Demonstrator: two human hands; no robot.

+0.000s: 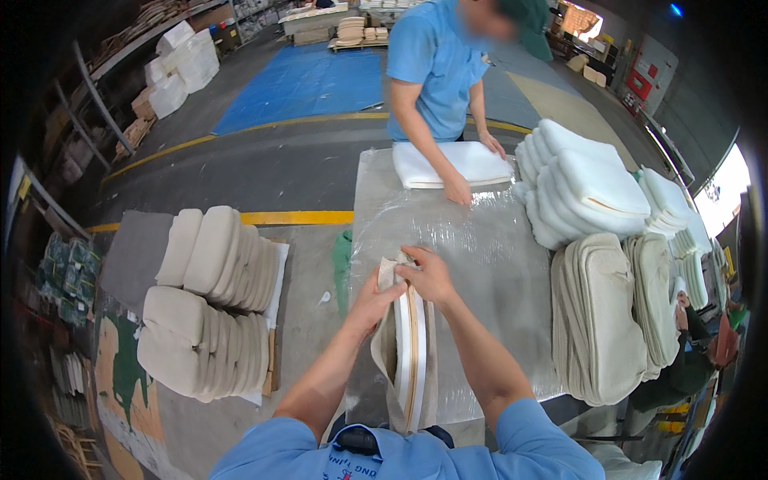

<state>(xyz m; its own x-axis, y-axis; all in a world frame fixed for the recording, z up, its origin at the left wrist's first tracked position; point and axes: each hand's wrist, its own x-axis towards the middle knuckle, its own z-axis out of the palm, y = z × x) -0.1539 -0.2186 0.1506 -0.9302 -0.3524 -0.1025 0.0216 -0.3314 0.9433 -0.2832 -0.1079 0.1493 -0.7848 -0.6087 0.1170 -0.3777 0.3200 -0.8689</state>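
Note:
A beige fabric cushion cover [382, 352] stands on edge in front of me, its long side open toward me. White padding [406, 360] with a thin tan layer shows inside it. At its far end, my left hand [373, 302] grips the fabric from the left, fingers closed. From the other side my right hand [427, 278] pinches the same end, thumb pressed near the opening. Both hands nearly meet there. The near end of the cover reaches back to my waist.
The plastic-covered table [496, 320] lies under my hands. Stacked beige cushions [208, 336] stand to the left. On the right are folded beige covers [596, 320] and piled white pads [584, 184]. Across the table, a co-worker in blue [440, 72] handles a white pad [464, 164].

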